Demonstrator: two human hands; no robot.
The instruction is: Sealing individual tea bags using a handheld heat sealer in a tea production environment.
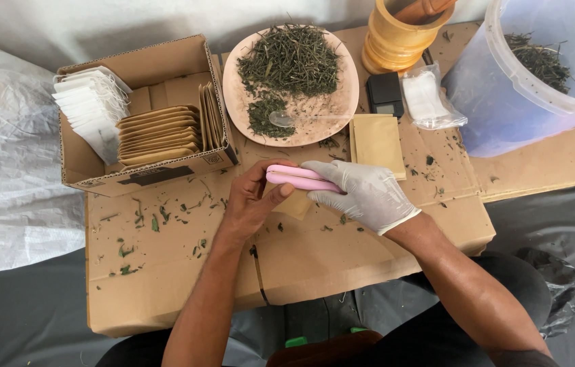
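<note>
Glossy pink plastic sealer (301, 179), matt cardboard (185, 272).

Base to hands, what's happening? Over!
Left hand and gloved right hand both clamp pink sealer. Brown pouch underneath. Nothing blocking.

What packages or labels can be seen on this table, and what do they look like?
Cardboard box: left, open, brown, dark label on its front.
Kraft pouches: inside the box, flat, tan, stacked.
White filter bags: box's left end, bundled.
Loose kraft pouch: below the plate, tan.
Clear plastic bag: by the tub, white contents.
</note>
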